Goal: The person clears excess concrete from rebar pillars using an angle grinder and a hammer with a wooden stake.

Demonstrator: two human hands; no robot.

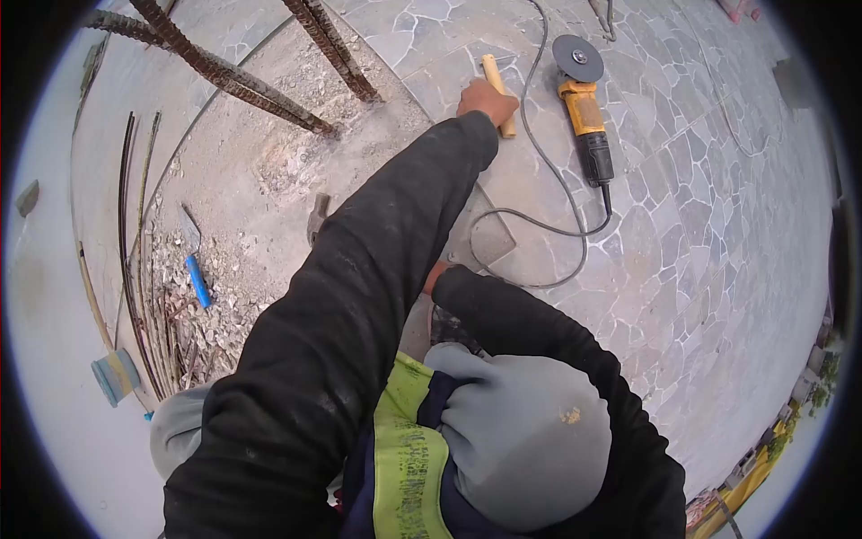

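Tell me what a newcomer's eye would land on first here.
Probably the yellow-and-black angle grinder, lying on the irregular stone paving at upper right, its cord looping beside it. Next, perhaps, the rusty rebar jutting across the upper left, and the left hand closed around a short, wood-coloured stick near top centre.

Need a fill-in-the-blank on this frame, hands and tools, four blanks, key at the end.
1. The left hand grips a light-coloured piece made of ____.
2. The right hand is mostly hidden behind the ____ arm's sleeve.
3. The angle grinder lies toward the picture's ____ edge.
4. The handle of the trowel lying by the rubble is coloured ____.

Missing words: wood; left; right; blue.
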